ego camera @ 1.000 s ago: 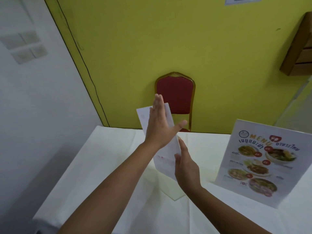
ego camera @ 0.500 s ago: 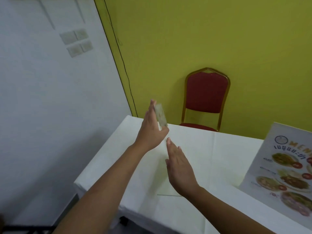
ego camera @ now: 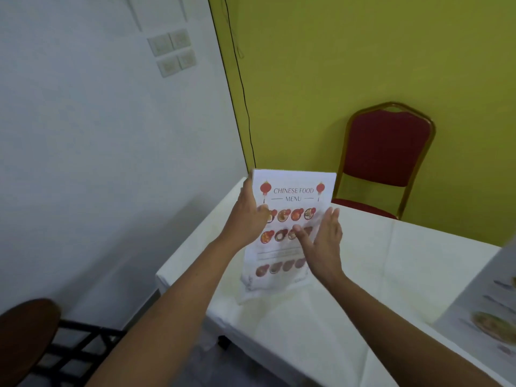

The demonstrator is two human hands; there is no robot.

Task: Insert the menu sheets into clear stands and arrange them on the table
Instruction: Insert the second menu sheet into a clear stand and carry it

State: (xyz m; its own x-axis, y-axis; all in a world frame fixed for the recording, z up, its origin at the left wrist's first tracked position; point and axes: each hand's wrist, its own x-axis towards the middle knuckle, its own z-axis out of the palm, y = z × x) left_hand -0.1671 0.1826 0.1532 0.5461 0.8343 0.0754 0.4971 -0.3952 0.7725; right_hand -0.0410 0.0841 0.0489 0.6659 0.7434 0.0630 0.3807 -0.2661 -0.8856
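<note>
- Menu stand at centre of frame: a printed sheet headed "CHINESE FOOD MENU", red lanterns, rows of dish photos, upright and leaning slightly back, bottom edge low over the left end of the desk; contact with the cloth can't be told.
- Left hand on the stand's left edge, thumb over the front face, grip closed on it.
- Right hand at the right edge, palm flat, fingers spread and straight; grip open, only pressing the side.
- Desk covered in white cloth, runs from centre to lower right.
- Second menu at the right edge of frame, cropped, blurred.
- Red chair with gold frame at upper right, behind the desk, against yellow wall.
- Dark wooden seat at lower left.
</note>
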